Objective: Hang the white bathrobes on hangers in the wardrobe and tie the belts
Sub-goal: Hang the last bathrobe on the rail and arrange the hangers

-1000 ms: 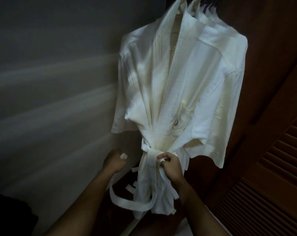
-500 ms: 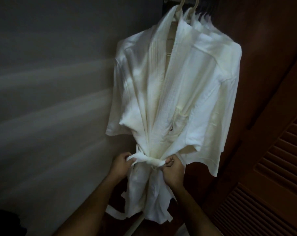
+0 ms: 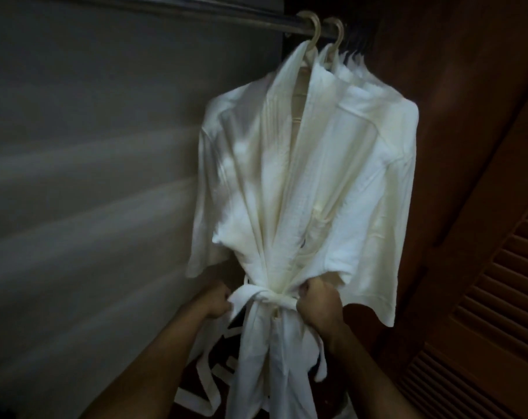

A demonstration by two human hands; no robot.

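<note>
Where both forearms rise from the bottom edge, they reach up to the waist of a white bathrobe (image 3: 305, 189). Left hand (image 3: 215, 302): fist clenched on the left run of the belt (image 3: 264, 297), knuckles against the cloth. Right hand (image 3: 318, 300): fist clenched on the right run of the same belt, tight against the robe's front. Grip on both sides is closed around fabric; individual fingers cannot be told apart in the dim, slightly blurred picture.

Belt wraps the waist and crosses at the centre between the two fists. Whether a knot is formed there cannot be told. Loose belt tails hang down: one loops low on the left near the bottom edge, one falls along the right side below the right hand.

Robe hangs full length, front lapels overlapping, short wide sleeves drooping to either side. A small dark mark shows on the chest near the pocket.

Robe's collar sits on a pale hanger (image 3: 312, 45), hook over a dark rail (image 3: 196, 7) at the top. Second hanger (image 3: 335, 40) just behind it carries another white garment; further white shoulders bunch close behind that.

Grey wall (image 3: 90, 176) to the left, streaked with light. Brown wooden panel behind; louvred wardrobe door (image 3: 498, 297) on the right.
</note>
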